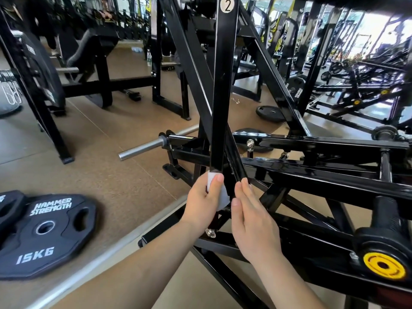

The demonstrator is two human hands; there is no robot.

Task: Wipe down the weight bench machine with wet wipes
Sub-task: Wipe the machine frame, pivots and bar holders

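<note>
The left hand (201, 201) pinches a folded white wet wipe (223, 199) against the glossy black upright (224, 97); the right hand (252, 217), just beside it, is released with straight fingers.

A crumpled white wet wipe (223, 198) is pinched by the left hand (204, 202) against the lower end of an upright post (224, 97) of the weight machine (312, 146). The frame is painted glossy black, and the post is numbered 2 at its top.

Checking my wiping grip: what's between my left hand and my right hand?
The white wet wipe, which the left hand grips on the black upright post, hangs toward the right hand; head view shows it.
</note>
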